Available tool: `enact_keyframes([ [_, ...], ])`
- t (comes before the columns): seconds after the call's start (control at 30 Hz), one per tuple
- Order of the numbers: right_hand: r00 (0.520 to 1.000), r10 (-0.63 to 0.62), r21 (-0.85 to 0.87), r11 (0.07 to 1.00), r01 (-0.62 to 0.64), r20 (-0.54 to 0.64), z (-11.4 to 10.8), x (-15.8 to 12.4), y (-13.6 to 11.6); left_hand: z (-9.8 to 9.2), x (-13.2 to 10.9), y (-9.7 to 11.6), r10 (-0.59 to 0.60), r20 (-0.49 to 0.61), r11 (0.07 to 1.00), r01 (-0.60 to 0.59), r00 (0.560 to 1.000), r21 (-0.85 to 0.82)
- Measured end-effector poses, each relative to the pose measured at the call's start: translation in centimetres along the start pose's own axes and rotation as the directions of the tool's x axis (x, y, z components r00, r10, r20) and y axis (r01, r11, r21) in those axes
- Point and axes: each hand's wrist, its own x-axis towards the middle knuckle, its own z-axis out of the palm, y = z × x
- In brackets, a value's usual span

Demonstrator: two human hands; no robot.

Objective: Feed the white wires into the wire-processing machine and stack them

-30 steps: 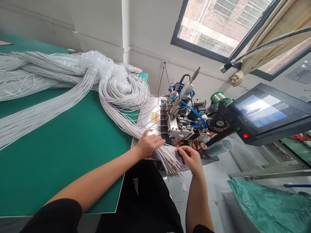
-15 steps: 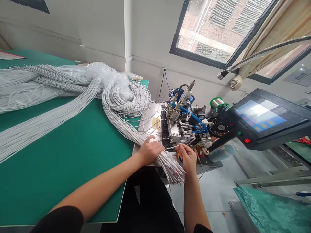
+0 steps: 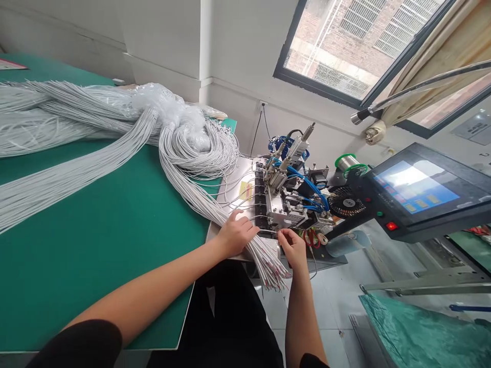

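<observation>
My left hand [image 3: 237, 235] is closed around a thick bundle of white cables [image 3: 194, 197], near its loose end. Past that hand the cable ends [image 3: 270, 266] fan out beyond the table edge, with small red tips among them. A single cable [image 3: 267, 231] runs from the bundle to my right hand [image 3: 292, 246], whose thumb and fingers pinch its end. That hand is right beside the near corner of a bench machine [image 3: 282, 197] with metal cylinders and blue air hoses. Several other white cables curve into the machine's black slotted strip [image 3: 261, 197].
The bundle lies across a green table [image 3: 95, 245], beside more cable bundles [image 3: 95, 110] partly wrapped in plastic. A touchscreen panel [image 3: 422, 189] sticks out on the right. Near it are a small fan [image 3: 347, 203] and a wire spool [image 3: 350, 164]. A flexible metal tube [image 3: 414, 89] arches above.
My right hand has moved slightly left and toward the machine, still pinching the cable end. My left hand keeps its grip on the bundle. The camera view has shifted a little.
</observation>
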Motion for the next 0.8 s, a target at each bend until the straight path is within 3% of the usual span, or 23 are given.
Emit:
enact_keyframes([
  [0.23,0.998,0.006,0.124,0.992,-0.013,0.056,1.2,0.9,0.3,0.4,0.0,0.1,-0.078,0.065,0.997,0.078,0.995,0.003],
  [0.43,1.0,0.009,0.158,0.987,-0.013,0.022,1.5,1.0,0.1,0.6,-0.1,0.1,-0.08,0.071,0.997,0.08,0.994,0.004],
  [0.63,0.965,0.254,0.381,0.888,-0.258,0.061,2.6,1.2,-0.3,0.5,0.0,0.2,-0.099,0.087,0.995,0.098,0.991,0.019],
  [0.8,0.958,0.281,0.439,0.854,-0.278,0.062,3.0,0.6,-0.4,0.4,0.0,0.2,-0.105,0.099,0.994,0.103,0.99,0.027],
])
